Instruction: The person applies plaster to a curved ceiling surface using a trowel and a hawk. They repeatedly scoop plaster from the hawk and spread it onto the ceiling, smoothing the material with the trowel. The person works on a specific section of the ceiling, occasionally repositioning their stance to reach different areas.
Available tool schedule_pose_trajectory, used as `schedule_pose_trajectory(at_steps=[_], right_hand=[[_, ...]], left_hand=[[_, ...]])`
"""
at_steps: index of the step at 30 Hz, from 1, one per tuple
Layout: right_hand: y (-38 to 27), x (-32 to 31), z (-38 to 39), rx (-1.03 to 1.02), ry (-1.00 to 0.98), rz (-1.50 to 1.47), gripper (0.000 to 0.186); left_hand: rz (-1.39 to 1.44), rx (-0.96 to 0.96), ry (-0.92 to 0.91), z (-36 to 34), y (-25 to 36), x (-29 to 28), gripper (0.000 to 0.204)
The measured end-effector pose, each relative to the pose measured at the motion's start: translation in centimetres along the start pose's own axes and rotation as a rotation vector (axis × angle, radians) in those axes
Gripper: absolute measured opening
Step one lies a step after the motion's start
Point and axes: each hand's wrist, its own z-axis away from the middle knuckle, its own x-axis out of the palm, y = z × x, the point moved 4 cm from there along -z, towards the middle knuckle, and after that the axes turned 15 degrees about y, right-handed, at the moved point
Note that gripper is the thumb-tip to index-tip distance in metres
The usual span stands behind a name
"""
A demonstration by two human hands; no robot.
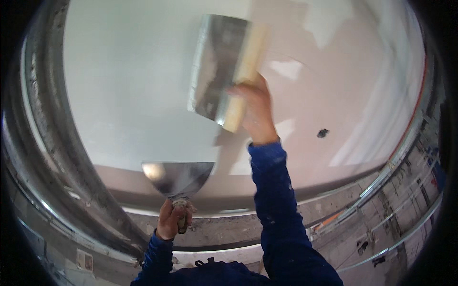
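My right hand (255,105) grips the pale wooden back of a wide steel putty blade (219,66). The blade's far edge lies against or very close to the wall panel (124,86), which has a whitish coat on its left and a pinkish surface on its right. Lower down, my left hand (175,217) is closed around the handle of a fan-shaped putty knife (179,178), its broad edge pointing up toward the panel. Putty-like smears show near that knife's neck. Slight motion blur softens the right hand and the wooden back.
A grey pipe-like column (57,105) runs along the left side. A dark hole (323,133) marks the panel to the right of my right hand. Beneath the panel is a dusty floor (229,231), with metal rails (377,186) lying at the right.
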Motion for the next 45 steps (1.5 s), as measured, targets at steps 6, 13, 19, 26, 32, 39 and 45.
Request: schedule_pose_trajectory(at_steps=[6,13,19,26,32,39,45], right_hand=[[1.9,-12.6,8.1,-0.343,0.204,0.277,0.016],[0.6,-16.3,13.1,-0.027,-0.13,0.269,0.047],[2.9,-24.6,17.1,0.238,-0.286,0.636,0.043],[-9.4,-41.4,11.2,0.12,0.664,0.785,0.049],[-22.3,-49.1,-3.4,-0.561,0.713,1.109,0.035],[-23.6,-50.2,-14.9,-0.567,0.968,1.309,0.059],[-18.1,-45.8,-15.5,-0.518,0.836,1.163,0.067]], left_hand=[[0.117,-0.175,-0.227,-1.4,0.4,4.6,0.03],[0.026,-0.292,-0.325,-1.4,-1.9,9.5,0.035],[0.162,-0.465,-0.16,-0.5,-3.7,11.6,0.034],[0.243,-0.329,-0.013,-1.0,-5.2,12.4,0.04],[0.236,-0.388,-0.044,0.0,-8.6,13.4,0.036],[0.162,-0.452,0.001,1.1,-10.0,10.5,0.044],[0.115,-0.488,0.065,1.6,-8.7,8.1,0.044]])
